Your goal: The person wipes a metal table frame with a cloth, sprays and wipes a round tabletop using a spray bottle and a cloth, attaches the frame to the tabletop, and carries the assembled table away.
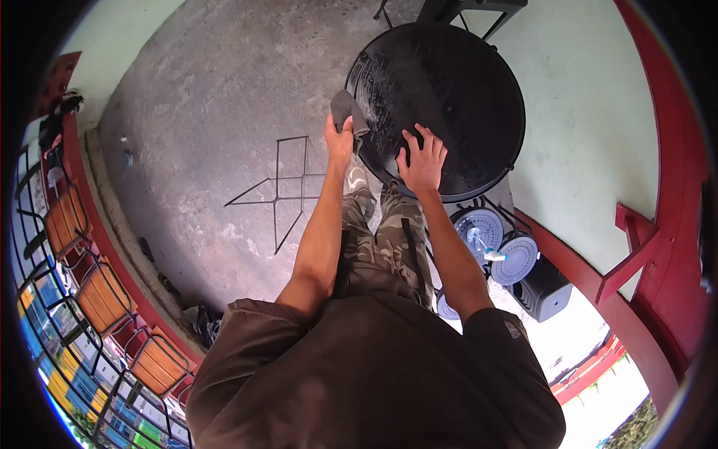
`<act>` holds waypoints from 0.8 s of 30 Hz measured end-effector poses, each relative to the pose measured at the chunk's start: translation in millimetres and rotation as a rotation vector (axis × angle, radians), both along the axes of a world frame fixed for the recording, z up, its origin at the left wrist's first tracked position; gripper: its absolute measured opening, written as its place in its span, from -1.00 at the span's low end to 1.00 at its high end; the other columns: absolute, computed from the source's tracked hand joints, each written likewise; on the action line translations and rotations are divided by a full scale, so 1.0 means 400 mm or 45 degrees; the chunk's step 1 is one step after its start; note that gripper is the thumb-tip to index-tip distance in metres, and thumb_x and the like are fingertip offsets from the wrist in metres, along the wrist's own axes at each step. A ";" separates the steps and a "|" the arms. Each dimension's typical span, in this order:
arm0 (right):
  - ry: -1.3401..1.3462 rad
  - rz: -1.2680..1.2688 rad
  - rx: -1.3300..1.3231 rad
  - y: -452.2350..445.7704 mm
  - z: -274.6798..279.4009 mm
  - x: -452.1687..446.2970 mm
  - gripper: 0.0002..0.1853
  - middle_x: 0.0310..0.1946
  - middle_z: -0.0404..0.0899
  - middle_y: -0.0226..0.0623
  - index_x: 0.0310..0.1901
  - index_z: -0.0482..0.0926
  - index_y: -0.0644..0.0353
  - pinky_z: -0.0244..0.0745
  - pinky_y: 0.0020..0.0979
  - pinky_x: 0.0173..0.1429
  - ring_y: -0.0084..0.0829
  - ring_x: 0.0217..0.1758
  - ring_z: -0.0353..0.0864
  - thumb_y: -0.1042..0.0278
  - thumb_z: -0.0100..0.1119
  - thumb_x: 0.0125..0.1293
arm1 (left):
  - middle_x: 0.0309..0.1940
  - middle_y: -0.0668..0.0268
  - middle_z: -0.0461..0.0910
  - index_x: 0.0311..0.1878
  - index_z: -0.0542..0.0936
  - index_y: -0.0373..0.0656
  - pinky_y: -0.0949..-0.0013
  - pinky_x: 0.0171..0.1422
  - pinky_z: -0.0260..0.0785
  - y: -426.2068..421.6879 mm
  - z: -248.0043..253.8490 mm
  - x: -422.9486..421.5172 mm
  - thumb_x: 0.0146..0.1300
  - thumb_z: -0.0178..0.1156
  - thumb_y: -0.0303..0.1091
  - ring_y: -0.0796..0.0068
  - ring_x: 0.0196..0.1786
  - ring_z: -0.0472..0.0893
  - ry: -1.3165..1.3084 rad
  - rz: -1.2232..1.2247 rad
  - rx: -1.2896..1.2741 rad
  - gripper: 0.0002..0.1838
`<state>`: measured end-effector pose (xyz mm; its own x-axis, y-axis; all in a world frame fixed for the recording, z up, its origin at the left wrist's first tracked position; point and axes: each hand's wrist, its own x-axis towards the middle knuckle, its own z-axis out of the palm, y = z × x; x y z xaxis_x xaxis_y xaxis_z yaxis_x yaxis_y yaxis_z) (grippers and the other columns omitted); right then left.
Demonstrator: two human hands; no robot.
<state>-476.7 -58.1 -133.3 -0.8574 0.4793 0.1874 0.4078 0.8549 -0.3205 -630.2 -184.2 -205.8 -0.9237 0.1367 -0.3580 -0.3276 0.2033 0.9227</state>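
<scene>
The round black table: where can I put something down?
The table looks bare beyond the right hand, out to the far and right edges. It's crowded at the left edge, where the left hand holds a cloth.

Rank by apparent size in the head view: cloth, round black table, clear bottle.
1. Round black table
2. Cloth, partly hidden by the left hand
3. Clear bottle
</scene>
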 end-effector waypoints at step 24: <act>-0.066 0.019 0.036 -0.003 -0.006 0.003 -0.58 0.31 0.32 -0.28 0.17 0.53 -0.08 0.14 -0.02 0.37 -0.12 0.37 0.25 0.18 0.14 0.26 | -0.18 -0.13 0.67 0.08 0.54 -0.29 0.05 0.00 0.46 -0.071 0.085 0.305 0.07 0.40 -0.43 -0.21 -0.02 0.62 0.055 -0.323 -0.369 -0.53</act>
